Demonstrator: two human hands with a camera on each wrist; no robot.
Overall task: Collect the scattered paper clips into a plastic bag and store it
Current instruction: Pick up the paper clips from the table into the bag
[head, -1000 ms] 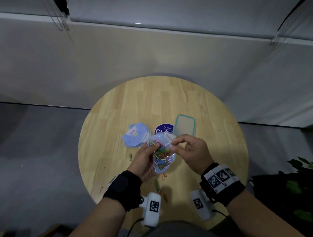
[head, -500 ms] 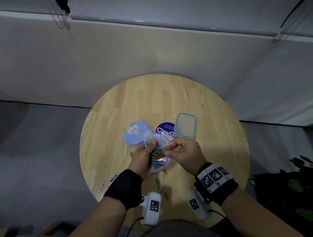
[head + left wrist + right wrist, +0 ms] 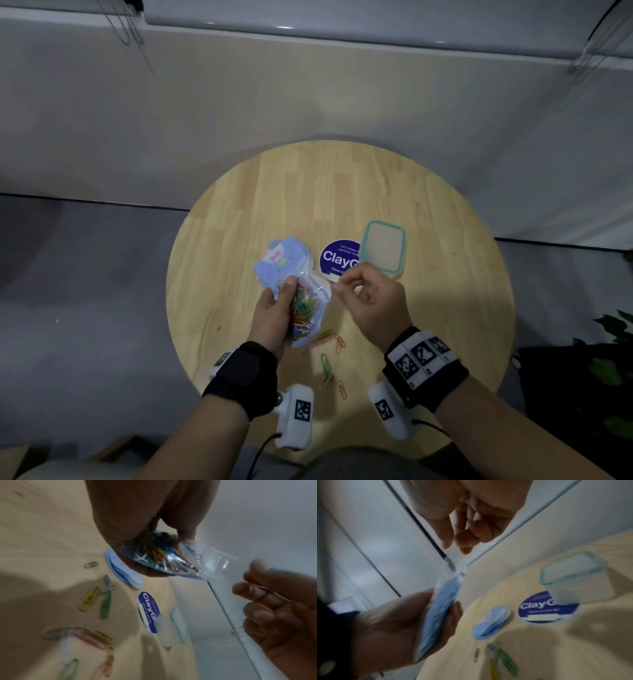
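My left hand (image 3: 279, 310) grips a small clear zip bag (image 3: 308, 308) full of coloured paper clips, held above the round wooden table (image 3: 445, 308). The left wrist view shows the clips bunched inside the bag (image 3: 164, 558). My right hand (image 3: 342, 285) has its fingers curled, thumb and forefinger pinching the bag's top right corner. Several loose paper clips (image 3: 327, 365) lie on the table just below the bag, green, orange and pink; they also show as loose clips (image 3: 105, 605) in the left wrist view.
A lidded clear container with a teal rim (image 3: 383, 246) stands behind my right hand, partly over a round purple sticker (image 3: 337, 260). A pale blue stack of shaped cards (image 3: 279, 258) lies behind the bag. A plant (image 3: 613, 359) stands at the right.
My right hand slid rightward along the bag's top edge to its corner. The bag moved slightly left and away, uncovering the loose clips beneath it.
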